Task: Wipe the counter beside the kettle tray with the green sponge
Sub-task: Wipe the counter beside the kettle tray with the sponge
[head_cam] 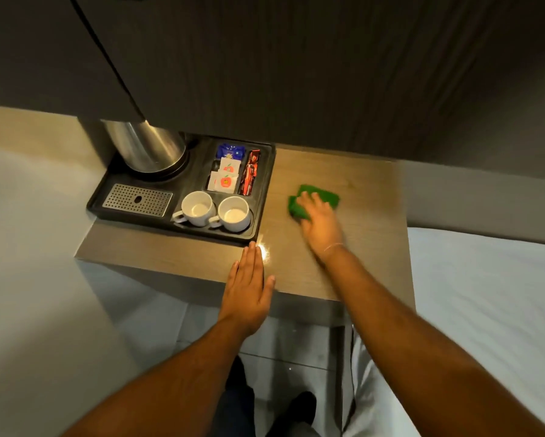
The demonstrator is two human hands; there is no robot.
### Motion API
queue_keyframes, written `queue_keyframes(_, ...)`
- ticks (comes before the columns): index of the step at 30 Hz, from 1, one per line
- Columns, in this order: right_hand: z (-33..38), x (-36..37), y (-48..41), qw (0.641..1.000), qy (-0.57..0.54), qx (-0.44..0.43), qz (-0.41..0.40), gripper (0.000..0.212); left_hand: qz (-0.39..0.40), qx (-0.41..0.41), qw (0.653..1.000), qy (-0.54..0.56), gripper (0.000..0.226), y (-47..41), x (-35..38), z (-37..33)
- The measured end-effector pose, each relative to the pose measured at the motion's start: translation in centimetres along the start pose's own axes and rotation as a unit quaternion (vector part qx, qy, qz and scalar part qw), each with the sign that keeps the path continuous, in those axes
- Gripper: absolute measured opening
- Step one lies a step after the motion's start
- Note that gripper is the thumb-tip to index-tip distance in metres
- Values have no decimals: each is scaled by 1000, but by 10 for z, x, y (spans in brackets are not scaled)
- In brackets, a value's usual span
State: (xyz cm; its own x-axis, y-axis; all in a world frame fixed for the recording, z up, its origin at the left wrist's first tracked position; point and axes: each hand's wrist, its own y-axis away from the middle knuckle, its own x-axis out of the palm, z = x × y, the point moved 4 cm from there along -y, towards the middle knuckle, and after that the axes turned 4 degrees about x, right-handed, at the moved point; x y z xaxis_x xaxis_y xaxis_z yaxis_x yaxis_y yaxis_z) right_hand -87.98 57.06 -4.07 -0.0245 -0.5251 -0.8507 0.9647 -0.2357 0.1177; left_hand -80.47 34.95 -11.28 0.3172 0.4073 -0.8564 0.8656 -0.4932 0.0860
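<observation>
The green sponge (323, 196) lies flat on the wooden counter (368, 216), to the right of the black kettle tray (266, 184). My right hand (320, 220) presses down on the sponge, fingers spread over its near left part; the hand looks blurred. My left hand (249, 285) rests flat on the counter's front edge, fingers together, just below the tray's near right corner, holding nothing.
The tray carries a steel kettle (145, 146), a metal drip grate (137, 199), two white cups (216, 212) and several sachets (230, 171). A dark cabinet (296, 74) overhangs the counter's back. A white bed (491, 294) adjoins the counter's right side.
</observation>
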Motion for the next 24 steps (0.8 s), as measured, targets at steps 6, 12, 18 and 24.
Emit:
queue_keyframes(6, -24, 36, 127, 984, 38, -161, 69, 79, -30, -3, 1000, 1, 80, 2, -3, -3)
queue_keyframes(12, -91, -49, 17, 989, 9, 134, -66, 58, 11, -10, 998, -62, 87, -2, 9, 4)
queue_keyframes(18, 5, -1, -29, 1000, 4, 11, 9, 62, -2, 0, 1000, -4, 92, -1, 4, 0)
queue_keyframes(24, 31, 70, 123, 988, 17, -121, 89, 67, -111, -25, 983, 145, 97, 10, -8, -8)
